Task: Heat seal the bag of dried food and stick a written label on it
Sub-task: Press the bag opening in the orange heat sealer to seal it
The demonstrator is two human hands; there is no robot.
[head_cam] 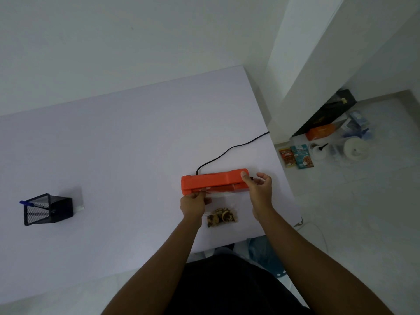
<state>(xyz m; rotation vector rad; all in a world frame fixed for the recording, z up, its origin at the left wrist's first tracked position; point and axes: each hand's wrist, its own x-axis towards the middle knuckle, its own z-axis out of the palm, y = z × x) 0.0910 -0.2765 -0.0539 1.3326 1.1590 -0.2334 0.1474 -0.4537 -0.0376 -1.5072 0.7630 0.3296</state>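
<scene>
Lower centre of the frame: I see the clear bag (221, 214) of dried food lying flat on the white table (113, 155), its contents bunched at the near end. Its open top edge reaches into the slot of the orange heat sealer (213, 181) just beyond.

My left hand (194, 204) pinches the bag's top left corner at the sealer's mouth. My right hand (259, 189) sits at the sealer's right end, thumb on the top cover, fingers loosely curled and apart; I cannot tell whether they grip anything.

A black power cord (231, 148) runs from the sealer's back toward the upper right.

Far left: a black mesh pen holder (48, 210) containing a blue pen (25, 203).
</scene>
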